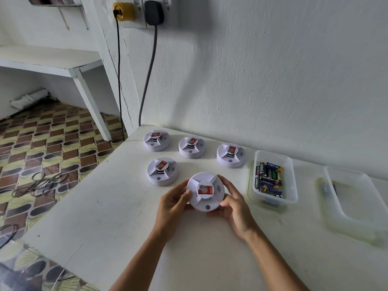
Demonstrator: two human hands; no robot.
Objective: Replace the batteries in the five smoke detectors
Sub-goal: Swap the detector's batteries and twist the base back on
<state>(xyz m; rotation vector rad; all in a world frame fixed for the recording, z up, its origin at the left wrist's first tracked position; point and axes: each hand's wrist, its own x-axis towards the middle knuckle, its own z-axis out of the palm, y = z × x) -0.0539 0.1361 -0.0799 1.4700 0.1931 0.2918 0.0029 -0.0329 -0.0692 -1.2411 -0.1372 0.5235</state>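
Note:
A round white smoke detector (205, 191) with a red label on top is held between both hands just above the white table (117, 217). My left hand (173, 203) grips its left rim, thumb on top. My right hand (234, 203) grips its right rim, fingers curled round the edge. Several more white detectors stand behind it: one at the near left (162, 171), and three in a back row at the left (156, 140), middle (192, 147) and right (230, 155). A clear plastic tub (273, 198) to the right holds several batteries (268, 179).
A second clear tub (352, 206) sits at the far right with a small grey item at its left side. The wall runs close behind the detectors. Two cables hang from wall plugs (154, 12) down to the table's back corner. The table's left edge drops to a patterned floor (42, 148).

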